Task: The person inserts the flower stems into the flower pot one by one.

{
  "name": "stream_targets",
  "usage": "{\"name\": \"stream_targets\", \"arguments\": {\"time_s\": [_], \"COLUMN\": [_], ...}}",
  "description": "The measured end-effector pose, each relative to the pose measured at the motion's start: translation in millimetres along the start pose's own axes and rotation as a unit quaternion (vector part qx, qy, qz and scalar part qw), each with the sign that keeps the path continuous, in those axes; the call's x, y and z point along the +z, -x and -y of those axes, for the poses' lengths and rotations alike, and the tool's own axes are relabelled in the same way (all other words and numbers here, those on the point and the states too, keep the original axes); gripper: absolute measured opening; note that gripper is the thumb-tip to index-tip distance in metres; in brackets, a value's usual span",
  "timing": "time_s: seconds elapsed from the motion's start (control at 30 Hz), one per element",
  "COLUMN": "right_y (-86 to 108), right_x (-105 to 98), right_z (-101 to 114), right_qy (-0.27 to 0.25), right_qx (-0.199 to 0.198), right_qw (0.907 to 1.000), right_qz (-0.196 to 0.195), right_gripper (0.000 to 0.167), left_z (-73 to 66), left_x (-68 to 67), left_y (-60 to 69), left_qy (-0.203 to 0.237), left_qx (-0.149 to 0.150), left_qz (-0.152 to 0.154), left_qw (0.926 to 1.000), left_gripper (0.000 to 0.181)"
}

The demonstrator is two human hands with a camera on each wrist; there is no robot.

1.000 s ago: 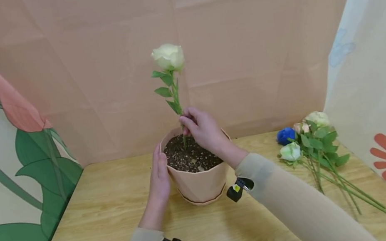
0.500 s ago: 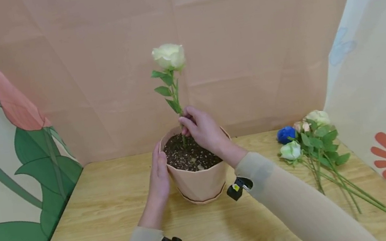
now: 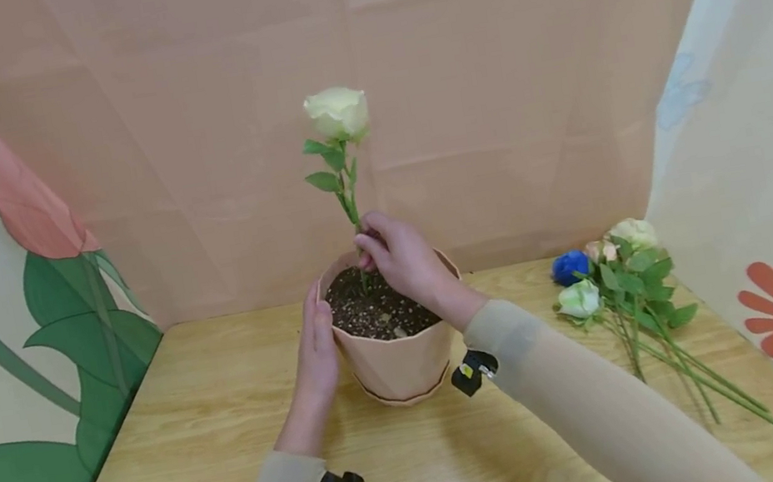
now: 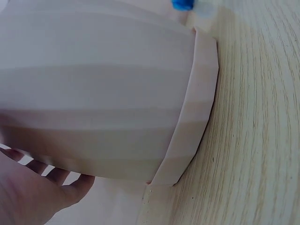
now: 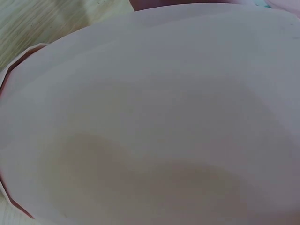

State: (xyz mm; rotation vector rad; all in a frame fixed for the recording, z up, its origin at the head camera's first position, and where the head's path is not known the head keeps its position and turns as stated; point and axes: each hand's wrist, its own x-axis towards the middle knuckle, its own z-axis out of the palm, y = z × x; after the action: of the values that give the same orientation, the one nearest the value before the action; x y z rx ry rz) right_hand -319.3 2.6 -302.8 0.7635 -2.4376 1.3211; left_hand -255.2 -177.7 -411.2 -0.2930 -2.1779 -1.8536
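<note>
Pinching the thin green stem of a white rose (image 3: 338,114), the right hand (image 3: 403,259) holds it low, just above the soil, the bloom standing nearly upright! Ruffled, creamy petals on top, pointed leaves beneath, and the stem's foot goes down into dark, crumbly potting soil (image 3: 386,315) flecked with pale grains. Over on the other side, the left hand (image 3: 315,345) lies along the wall of the peach flowerpot (image 3: 398,361), fingers fairly straight, thumb by the angular rim. Smooth, flat facets run down that pot to a matching many-sided saucer (image 3: 408,398) on the streaky wood-grain table (image 3: 194,415). And out to the right, a blue rose (image 3: 569,268), a greenish-white rose (image 3: 580,300) and paler blooms lie bunched with glossy leaves, long stems splayed. Behind, a creased pinkish-brown backdrop (image 3: 499,88).
</note>
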Motion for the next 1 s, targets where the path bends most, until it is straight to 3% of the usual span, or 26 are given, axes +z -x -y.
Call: {"name": "stream_targets", "arguments": {"time_s": [0.33,0.63,1.0], "right_y": [0.8,2.9,3.9], "right_x": [-2.6,-0.6,-1.1], "right_z": [-1.4,-3.7,-4.2], "right_qy": [0.01,-0.025,-0.06], "right_qx": [-0.002,0.02,0.041], "right_qw": [0.9999,0.9989,0.9968], "right_qz": [-0.009,-0.033,-0.032], "right_gripper": [0.014,0.014,0.013], "left_z": [0.0,-1.5,-0.2], "left_x": [1.6,-0.2,0.1], "left_y": [-2.6,-1.0,-0.4], "left_qy": [0.003,0.013,0.007], "left_qx": [-0.003,-0.005,-0.013], "left_qz": [0.003,0.001,-0.003], "left_qw": [1.0,0.9999,0.9999], "left_gripper": [0.062,0.06,0.062]}}
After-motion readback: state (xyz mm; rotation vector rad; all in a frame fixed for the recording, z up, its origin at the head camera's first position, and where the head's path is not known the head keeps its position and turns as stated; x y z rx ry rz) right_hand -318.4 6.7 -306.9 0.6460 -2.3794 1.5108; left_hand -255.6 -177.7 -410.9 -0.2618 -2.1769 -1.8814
